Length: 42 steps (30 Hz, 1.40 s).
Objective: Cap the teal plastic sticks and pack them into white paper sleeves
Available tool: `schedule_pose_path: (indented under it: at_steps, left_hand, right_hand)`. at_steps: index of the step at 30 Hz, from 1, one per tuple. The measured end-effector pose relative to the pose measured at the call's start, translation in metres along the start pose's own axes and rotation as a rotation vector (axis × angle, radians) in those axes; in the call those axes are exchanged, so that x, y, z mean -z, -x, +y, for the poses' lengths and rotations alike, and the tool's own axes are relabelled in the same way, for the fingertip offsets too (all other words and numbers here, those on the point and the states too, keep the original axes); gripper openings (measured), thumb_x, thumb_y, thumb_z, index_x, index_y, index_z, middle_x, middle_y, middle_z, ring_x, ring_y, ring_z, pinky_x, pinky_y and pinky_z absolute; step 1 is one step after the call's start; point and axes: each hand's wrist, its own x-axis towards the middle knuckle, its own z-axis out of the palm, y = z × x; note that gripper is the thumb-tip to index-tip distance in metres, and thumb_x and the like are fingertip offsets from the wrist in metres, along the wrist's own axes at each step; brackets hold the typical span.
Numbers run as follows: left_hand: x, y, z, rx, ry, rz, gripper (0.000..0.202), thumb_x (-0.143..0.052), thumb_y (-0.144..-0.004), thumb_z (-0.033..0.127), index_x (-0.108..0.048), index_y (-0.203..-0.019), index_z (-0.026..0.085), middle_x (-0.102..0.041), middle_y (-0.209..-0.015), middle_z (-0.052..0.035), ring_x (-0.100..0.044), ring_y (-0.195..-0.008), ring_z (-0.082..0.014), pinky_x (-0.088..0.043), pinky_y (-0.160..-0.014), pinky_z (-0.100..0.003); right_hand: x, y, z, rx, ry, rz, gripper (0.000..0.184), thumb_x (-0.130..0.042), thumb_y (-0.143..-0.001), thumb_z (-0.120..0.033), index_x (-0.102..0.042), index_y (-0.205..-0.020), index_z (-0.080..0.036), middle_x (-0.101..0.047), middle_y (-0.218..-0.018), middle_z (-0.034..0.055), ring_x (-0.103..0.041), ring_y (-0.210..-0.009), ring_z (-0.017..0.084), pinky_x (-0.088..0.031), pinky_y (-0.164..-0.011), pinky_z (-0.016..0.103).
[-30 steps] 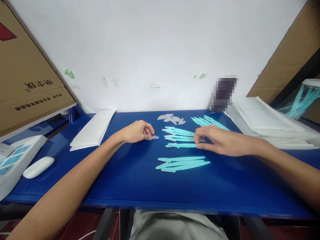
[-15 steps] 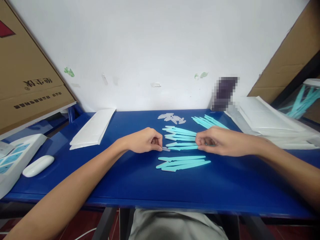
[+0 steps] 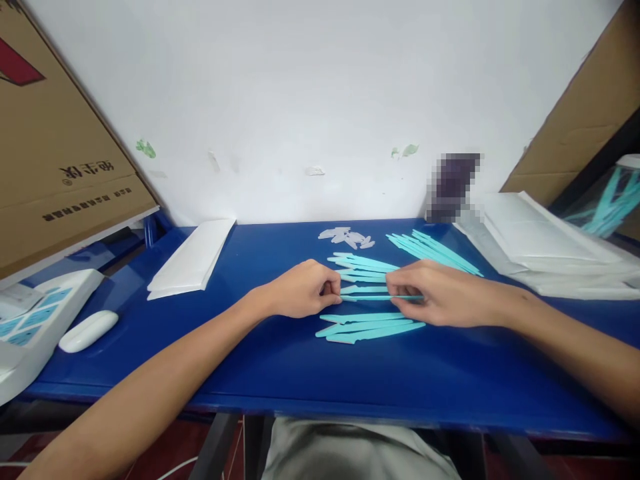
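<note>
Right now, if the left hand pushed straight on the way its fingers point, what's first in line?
The turquoise stick that runs from the left hand to the right hand; along it, probably the right hand next. Depth is hard to judge from this single view.

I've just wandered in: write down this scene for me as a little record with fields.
Left hand: left hand, fingertips pinched at one end of a slim turquoise stick
Right hand: right hand, holding the same stick toward its other end
Nearest the person: three loose turquoise sticks
Near the wall: a pile of whitish pieces; right of it, a fan of turquoise sticks
Far left: folded white sheet, white rounded object
Surface: blue table
Unclear: what the left fingertips hide
</note>
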Motion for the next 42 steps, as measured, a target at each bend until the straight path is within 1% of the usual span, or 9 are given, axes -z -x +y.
schedule_pose_path:
  at_steps: [4, 8, 12, 19, 23, 27, 34, 38, 42]
  left_hand:
    - [0.003, -0.003, -0.014, -0.004, -0.034, 0.191, 0.032, -0.058, -0.098, 0.043, -0.072, -0.086, 0.016, -0.058, -0.06, 0.0025, -0.048, -0.053, -0.011, -0.037, -0.056, -0.025]
    - [0.004, -0.008, -0.043, 0.032, -0.201, 0.42, 0.036, -0.044, -0.104, 0.039, -0.07, -0.116, 0.017, -0.072, -0.104, -0.0069, -0.063, -0.09, -0.02, -0.049, -0.083, -0.033]
    - [0.002, -0.021, -0.067, 0.069, -0.335, 0.37, 0.044, -0.038, -0.105, 0.034, -0.057, -0.14, 0.017, -0.059, -0.142, -0.0122, -0.052, -0.129, -0.0279, -0.041, -0.11, -0.046]
    - [0.015, -0.073, -0.064, 0.013, -0.664, 0.211, 0.045, -0.035, -0.105, 0.026, -0.059, -0.144, 0.029, -0.044, -0.153, -0.0156, -0.041, -0.136, -0.0367, -0.039, -0.104, -0.056]
    - [0.019, -0.08, -0.059, -0.064, -0.844, 0.132, 0.043, -0.043, -0.102, 0.02, -0.067, -0.136, 0.033, -0.046, -0.15, -0.0163, -0.042, -0.132, -0.0388, -0.036, -0.101, -0.056]
    - [0.021, -0.05, -0.059, -0.065, -0.813, 0.178, 0.034, -0.046, -0.102, 0.024, -0.077, -0.116, 0.026, -0.062, -0.129, -0.0149, -0.049, -0.121, -0.0334, -0.036, -0.096, -0.047]
    - [0.044, 0.01, -0.059, 0.131, -0.2, -0.011, 0.024, -0.064, -0.093, 0.04, -0.078, -0.099, 0.021, -0.073, -0.103, -0.0051, -0.062, -0.091, -0.0193, -0.044, -0.079, -0.029]
    - [0.05, 0.02, -0.052, 0.244, -0.065, -0.157, 0.026, -0.072, -0.084, 0.043, -0.075, -0.092, 0.019, -0.072, -0.086, -0.0032, -0.06, -0.075, -0.0157, -0.042, -0.065, -0.025]
    - [0.038, 0.018, -0.032, 0.151, -0.025, -0.174, 0.026, -0.072, -0.085, 0.044, -0.075, -0.086, 0.019, -0.069, -0.077, -0.002, -0.059, -0.067, -0.0142, -0.041, -0.06, -0.025]
  right_hand:
    - [0.001, 0.0, 0.004, 0.011, 0.1, 0.105, 0.008, -0.056, -0.085, -0.021, -0.059, -0.078, -0.021, -0.064, -0.068, -0.0011, -0.049, -0.055, 0.012, -0.03, -0.056, 0.027]
    - [-0.002, -0.003, 0.016, -0.008, 0.193, 0.231, 0.014, -0.052, -0.092, -0.026, -0.063, -0.085, -0.02, -0.068, -0.078, 0.0021, -0.057, -0.064, 0.015, -0.033, -0.061, 0.028]
    - [-0.005, -0.006, 0.023, -0.029, 0.281, 0.232, 0.024, -0.05, -0.096, -0.035, -0.069, -0.094, -0.019, -0.071, -0.09, 0.0059, -0.062, -0.073, 0.018, -0.035, -0.062, 0.029]
    - [-0.002, -0.001, -0.002, 0.058, 0.064, 0.051, 0.025, -0.06, -0.094, -0.041, -0.074, -0.103, -0.022, -0.073, -0.099, 0.0049, -0.063, -0.077, 0.017, -0.041, -0.067, 0.028]
    - [-0.006, -0.003, -0.01, 0.072, -0.005, -0.051, 0.022, -0.058, -0.096, -0.037, -0.073, -0.102, -0.023, -0.072, -0.103, 0.0042, -0.064, -0.08, 0.016, -0.042, -0.071, 0.029]
    - [-0.006, -0.005, -0.005, 0.026, -0.028, -0.07, 0.018, -0.055, -0.096, -0.03, -0.07, -0.093, -0.022, -0.072, -0.099, 0.0033, -0.062, -0.081, 0.017, -0.042, -0.072, 0.029]
    - [0.003, 0.002, 0.0, -0.096, -0.032, -0.167, 0.015, -0.055, -0.091, -0.034, -0.064, -0.093, -0.022, -0.068, -0.095, 0.0041, -0.057, -0.079, 0.019, -0.041, -0.067, 0.03]
    - [0.006, 0.005, 0.008, -0.131, -0.028, -0.162, 0.013, -0.055, -0.089, -0.033, -0.061, -0.09, -0.022, -0.066, -0.09, 0.0047, -0.056, -0.076, 0.019, -0.04, -0.067, 0.03]
    - [0.011, 0.006, 0.014, -0.103, -0.016, -0.095, 0.012, -0.055, -0.089, -0.033, -0.06, -0.09, -0.022, -0.067, -0.091, 0.0051, -0.058, -0.078, 0.02, -0.041, -0.068, 0.031]
